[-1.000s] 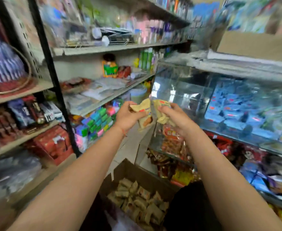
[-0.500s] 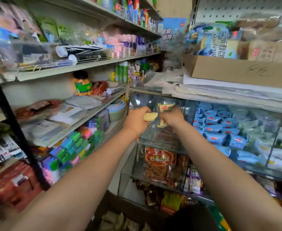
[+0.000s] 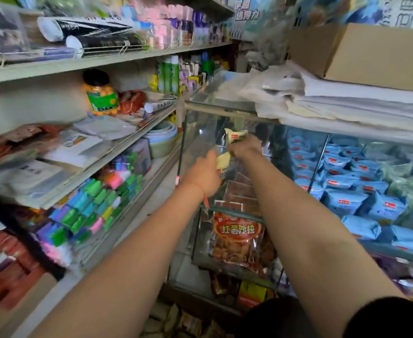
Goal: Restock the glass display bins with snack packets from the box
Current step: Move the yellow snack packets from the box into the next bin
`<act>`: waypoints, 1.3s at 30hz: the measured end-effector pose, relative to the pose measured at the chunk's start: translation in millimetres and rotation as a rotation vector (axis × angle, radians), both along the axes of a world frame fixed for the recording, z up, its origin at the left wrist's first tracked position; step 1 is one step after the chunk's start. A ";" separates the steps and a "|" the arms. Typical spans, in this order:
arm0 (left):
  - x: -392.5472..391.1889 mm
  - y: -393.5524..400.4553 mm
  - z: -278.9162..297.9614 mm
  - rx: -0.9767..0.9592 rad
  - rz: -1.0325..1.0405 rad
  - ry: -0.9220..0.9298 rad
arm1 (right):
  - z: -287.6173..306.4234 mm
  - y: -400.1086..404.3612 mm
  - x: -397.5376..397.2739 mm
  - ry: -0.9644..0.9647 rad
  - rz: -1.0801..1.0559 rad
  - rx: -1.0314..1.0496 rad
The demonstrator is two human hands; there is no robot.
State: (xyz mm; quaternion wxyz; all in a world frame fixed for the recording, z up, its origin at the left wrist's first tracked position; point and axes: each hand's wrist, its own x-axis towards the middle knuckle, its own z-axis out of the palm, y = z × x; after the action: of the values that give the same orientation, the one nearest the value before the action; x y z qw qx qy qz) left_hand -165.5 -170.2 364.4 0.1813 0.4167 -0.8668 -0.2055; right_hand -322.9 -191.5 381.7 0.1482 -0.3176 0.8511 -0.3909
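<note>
- A small shop: pale metal shelves (image 3: 108,60) are holding packaged goods.
- Right of the shelves, glass display bins (image 3: 227,113) are showing blue snack packets (image 3: 347,201).

1. Your glass display bin (image 3: 200,132) is clear and glossy, and it throws pale reflections.
2. Right of the glass display bin, the blue packets (image 3: 342,201) look like smooth, slightly shiny plastic film.
3. Below it, the red-orange bag (image 3: 237,237) is glossy printed plastic.
4. Above and to its right, the cardboard box (image 3: 371,52) is matt brown card, with soft crumpled white sheets (image 3: 322,103) under it.
5. The yellow snack packets (image 3: 234,136) in your hands look like thin crinkled film.
</note>
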 end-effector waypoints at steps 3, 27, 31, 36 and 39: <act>0.7 4.8 1.6 -0.070 0.007 -0.036 | -17.9 -0.2 -2.3 0.083 0.030 0.091; 17.6 25.2 -2.0 -0.197 -0.046 -0.098 | -14.6 -43.7 3.2 0.376 0.399 0.209; 17.6 24.5 -1.5 -0.186 -0.052 -0.114 | -33.3 -47.9 -3.4 0.324 0.433 0.302; 19.5 29.7 2.0 -0.176 -0.039 -0.112 | -39.8 -44.3 -9.2 0.285 0.412 0.242; 19.7 31.5 1.6 -0.184 -0.031 -0.105 | -42.6 -46.6 -9.7 0.265 0.407 0.238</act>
State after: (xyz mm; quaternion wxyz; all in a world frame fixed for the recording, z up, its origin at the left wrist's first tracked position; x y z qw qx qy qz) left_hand -145.7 -138.7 366.1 0.1701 0.3949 -0.8967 -0.1056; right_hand -332.6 -238.2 339.1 0.1471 -0.5109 0.8217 -0.2052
